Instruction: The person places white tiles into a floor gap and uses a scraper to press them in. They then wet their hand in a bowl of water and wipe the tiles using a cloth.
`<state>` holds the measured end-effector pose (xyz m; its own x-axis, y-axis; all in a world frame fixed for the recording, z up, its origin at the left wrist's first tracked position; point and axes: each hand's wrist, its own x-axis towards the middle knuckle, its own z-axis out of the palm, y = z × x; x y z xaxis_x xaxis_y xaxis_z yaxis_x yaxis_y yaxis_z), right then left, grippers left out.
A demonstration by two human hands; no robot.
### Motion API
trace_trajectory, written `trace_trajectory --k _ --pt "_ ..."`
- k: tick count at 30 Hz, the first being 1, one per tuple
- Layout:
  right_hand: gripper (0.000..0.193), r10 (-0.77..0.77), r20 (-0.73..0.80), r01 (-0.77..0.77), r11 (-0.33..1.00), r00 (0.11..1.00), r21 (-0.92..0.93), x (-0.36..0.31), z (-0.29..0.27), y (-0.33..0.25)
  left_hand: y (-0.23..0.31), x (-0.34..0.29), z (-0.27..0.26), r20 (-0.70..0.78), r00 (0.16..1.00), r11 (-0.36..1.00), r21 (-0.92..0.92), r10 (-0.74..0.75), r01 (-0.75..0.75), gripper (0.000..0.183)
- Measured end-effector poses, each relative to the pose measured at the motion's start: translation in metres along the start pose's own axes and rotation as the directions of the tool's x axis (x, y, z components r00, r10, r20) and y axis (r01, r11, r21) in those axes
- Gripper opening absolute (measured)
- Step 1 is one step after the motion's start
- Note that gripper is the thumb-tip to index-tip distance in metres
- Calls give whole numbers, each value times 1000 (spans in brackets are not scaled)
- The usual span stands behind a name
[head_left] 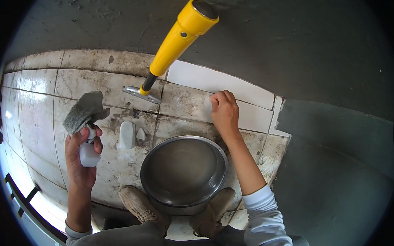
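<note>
My left hand is closed around a small white bottle. A damp-looking grey cloth drapes over the bottle's top, above my thumb. My right hand is curled with its fingertips down on the tiles, where a stained tile meets a cleaner white one. Whatever its fingers hold, if anything, is hidden. Between my hands, a scraper with a thick yellow handle stands upright, its flat metal head on the tiles. Below sits a round metal basin with cloudy liquid.
A white rounded block and a small white chip lie left of the basin. A dark grey wall rises beyond the tiles. My shoes flank the basin. A dark metal rail curves at lower left.
</note>
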<state>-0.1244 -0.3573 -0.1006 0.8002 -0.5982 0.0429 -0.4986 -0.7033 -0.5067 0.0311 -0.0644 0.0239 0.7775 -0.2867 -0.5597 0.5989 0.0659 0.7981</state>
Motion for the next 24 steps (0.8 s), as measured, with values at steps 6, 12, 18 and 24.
trace_trajectory --k 6,12,18,24 --pt "4 -19 -58 19 1000 998 -1 -3 -5 10 2 -3 3 9 1000 1000 -16 -19 19 25" --pt "6 83 -99 -86 996 992 -29 -10 -15 30 -1 -1 -4 -23 1000 1000 6 -16 16 26" --pt "5 -82 -52 84 995 995 44 5 0 4 -2 1 -1 -17 1000 1000 -15 -26 26 28" --pt "4 85 -110 -94 992 990 -78 -10 -22 36 1 0 0 -9 1000 1000 13 -5 5 28"
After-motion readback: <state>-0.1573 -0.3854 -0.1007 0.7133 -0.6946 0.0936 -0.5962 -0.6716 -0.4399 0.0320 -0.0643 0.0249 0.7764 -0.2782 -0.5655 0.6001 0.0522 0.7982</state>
